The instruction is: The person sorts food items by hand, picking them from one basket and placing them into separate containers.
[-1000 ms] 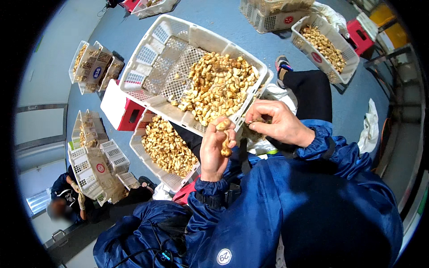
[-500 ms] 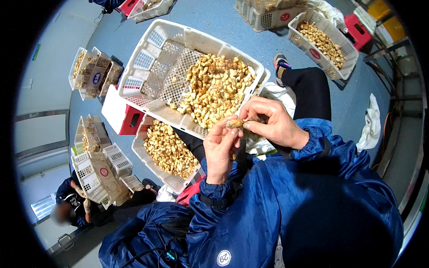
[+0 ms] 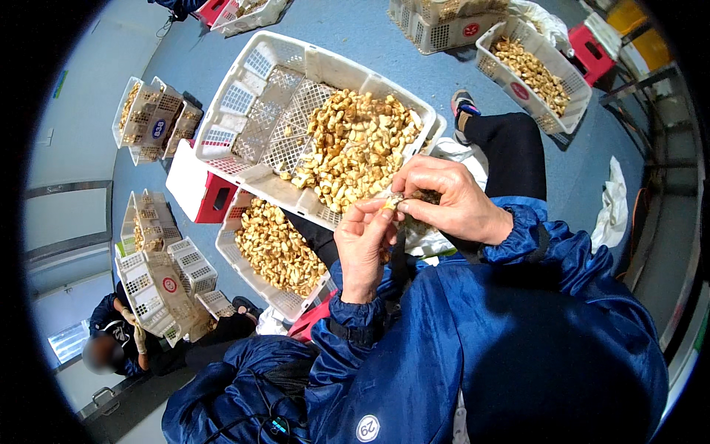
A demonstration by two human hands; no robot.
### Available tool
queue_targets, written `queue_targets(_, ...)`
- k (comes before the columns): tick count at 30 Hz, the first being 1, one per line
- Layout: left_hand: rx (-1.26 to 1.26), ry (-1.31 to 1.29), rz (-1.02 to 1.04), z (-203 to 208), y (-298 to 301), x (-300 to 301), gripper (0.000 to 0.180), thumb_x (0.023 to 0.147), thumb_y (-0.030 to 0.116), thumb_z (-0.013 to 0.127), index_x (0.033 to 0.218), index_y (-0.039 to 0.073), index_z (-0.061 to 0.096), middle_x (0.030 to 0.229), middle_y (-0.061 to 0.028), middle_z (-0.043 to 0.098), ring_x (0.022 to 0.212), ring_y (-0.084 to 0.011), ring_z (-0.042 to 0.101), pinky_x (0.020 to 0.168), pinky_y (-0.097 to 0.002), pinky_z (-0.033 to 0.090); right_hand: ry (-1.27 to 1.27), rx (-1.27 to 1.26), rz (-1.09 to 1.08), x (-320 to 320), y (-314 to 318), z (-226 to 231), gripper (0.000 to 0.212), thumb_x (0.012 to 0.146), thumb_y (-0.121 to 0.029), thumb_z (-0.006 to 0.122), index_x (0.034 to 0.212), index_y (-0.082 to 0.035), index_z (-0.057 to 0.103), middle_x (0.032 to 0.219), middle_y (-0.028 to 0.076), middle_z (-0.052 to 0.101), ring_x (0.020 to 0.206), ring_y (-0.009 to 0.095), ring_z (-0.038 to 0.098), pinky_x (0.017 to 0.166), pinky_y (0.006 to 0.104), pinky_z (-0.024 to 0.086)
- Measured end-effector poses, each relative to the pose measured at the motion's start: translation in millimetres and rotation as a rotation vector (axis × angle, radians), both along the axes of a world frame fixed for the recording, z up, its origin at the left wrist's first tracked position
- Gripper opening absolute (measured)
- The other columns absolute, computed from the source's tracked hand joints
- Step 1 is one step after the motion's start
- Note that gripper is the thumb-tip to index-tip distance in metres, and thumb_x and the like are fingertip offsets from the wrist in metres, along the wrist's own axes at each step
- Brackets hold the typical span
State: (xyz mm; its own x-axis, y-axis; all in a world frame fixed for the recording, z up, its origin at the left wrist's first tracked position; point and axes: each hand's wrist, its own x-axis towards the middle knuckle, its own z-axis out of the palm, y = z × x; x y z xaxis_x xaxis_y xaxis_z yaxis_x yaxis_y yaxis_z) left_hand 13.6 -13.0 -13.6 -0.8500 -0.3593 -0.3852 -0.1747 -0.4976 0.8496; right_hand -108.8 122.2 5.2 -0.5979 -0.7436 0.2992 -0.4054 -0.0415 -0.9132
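Between both sets of fingertips is a small pale mushroom (image 3: 392,200). My left hand (image 3: 361,244) pinches it with thumb and fingers from the left. From the right, the thumb and forefinger of my right hand (image 3: 452,198) are closed on its other end. Just beyond my hands, a white plastic crate (image 3: 277,111) holds a heap of yellow-brown mushrooms (image 3: 359,140) in its right part. More mushrooms (image 3: 274,248) fill a second crate (image 3: 226,235), lower and to the left. The fingers partly cover the held mushroom.
A red and white stool (image 3: 214,197) stands left of the large crate. Another mushroom-filled crate (image 3: 569,78) is at the upper right. Stacked crates (image 3: 159,285) stand at the left, beside a seated person (image 3: 122,325). White sacking (image 3: 612,203) lies on the blue floor.
The mushroom has turned between my fingertips, showing a paler end. My right hand has moved slightly left, and my left fingers have shifted their pinch.
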Motion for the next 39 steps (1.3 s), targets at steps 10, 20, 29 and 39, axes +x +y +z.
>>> queue_targets(10,-0.208,0.070,0.077,-2.2,5.7,2.6,0.016,0.084,-0.001,0.066,0.099,-0.001,0.061,0.087,-0.0026,0.065,0.067,-0.0034,0.052,0.059,-0.0168,0.042,0.011,0.016,0.014,-3.3,0.6,-4.7,0.007,0.083,-0.006,0.064,0.079,-0.001,0.062,0.079,0.001,0.063,0.072,0.006,0.053,0.064,0.0231,0.042)
queue_targets(20,-0.434,0.128,0.079,-2.0,11.9,1.1,0.017,0.081,-0.006,0.066,0.096,-0.002,0.061,0.091,-0.0025,0.062,0.084,-0.0075,0.056,0.077,-0.0211,0.045,-0.119,0.034,0.030,-5.5,1.8,-7.3,0.010,0.079,-0.009,0.066,0.081,0.001,0.063,0.077,0.007,0.062,0.071,0.013,0.059,0.065,0.0269,0.046)
queue_targets(29,-0.460,0.165,0.051,0.6,12.3,0.0,0.018,0.078,-0.009,0.064,0.095,-0.003,0.060,0.092,-0.0045,0.060,0.083,-0.0084,0.056,0.076,-0.0212,0.045,-0.279,0.029,0.033,-4.4,4.4,-7.8,0.007,0.081,-0.008,0.066,0.079,-0.001,0.065,0.077,0.003,0.064,0.072,0.006,0.056,0.065,0.0228,0.044)
queue_targets(39,-0.916,0.339,-0.025,-6.9,8.1,-2.8,0.018,0.078,-0.009,0.063,0.093,0.000,0.058,0.098,-0.0063,0.059,0.081,-0.0090,0.055,0.069,-0.0201,0.044,-0.570,0.009,0.093,-3.4,8.5,-13.4,0.011,0.080,-0.011,0.067,0.081,0.000,0.065,0.080,0.003,0.063,0.075,0.010,0.058,0.070,0.0247,0.046)
